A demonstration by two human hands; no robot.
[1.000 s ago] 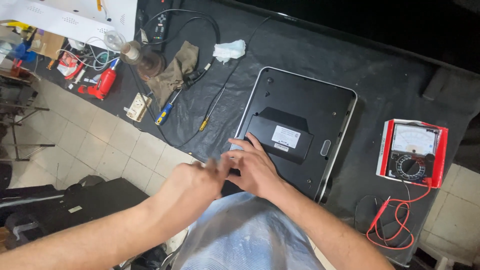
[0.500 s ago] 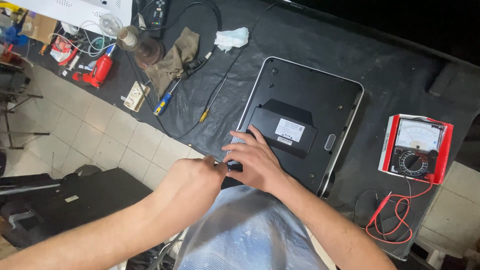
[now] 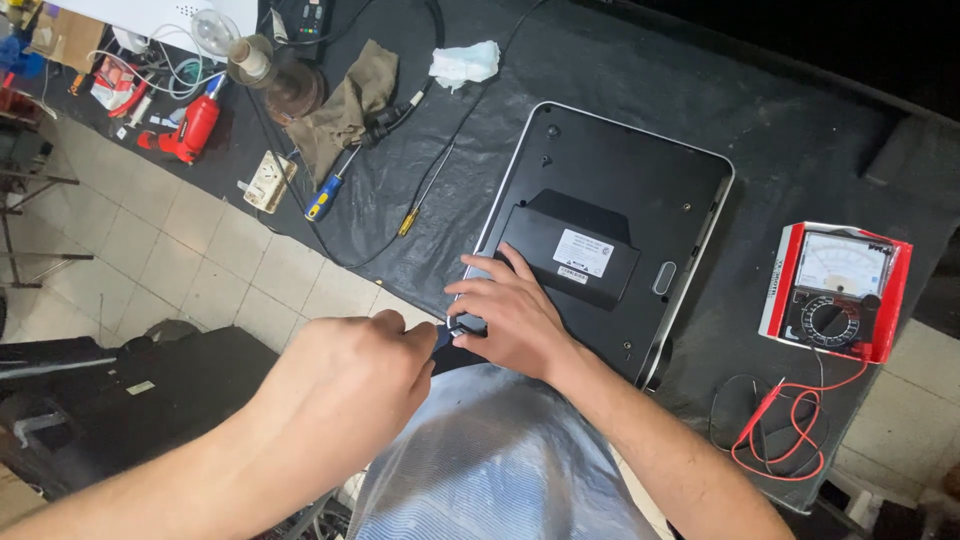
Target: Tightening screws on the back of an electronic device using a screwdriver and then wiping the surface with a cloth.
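The left hand is curled into a fist around a dark tool handle, whose tip end meets the near left corner of the upturned black device lying back-up on the black-covered bench. The right hand lies just beyond the left, fingers spread and pressed flat on that same corner, holding the device down; it grips nothing. Between both wrists sits a pale blue striped shirt front.

Past the right hand, the device's raised battery cover with a white label is in the way of nothing. Well to the right stands a red-cased analog multimeter, its red test leads coiled nearer. Farther left of the hands lie a yellow-handled screwdriver, a blue-handled screwdriver, a brown rag and a red tool.
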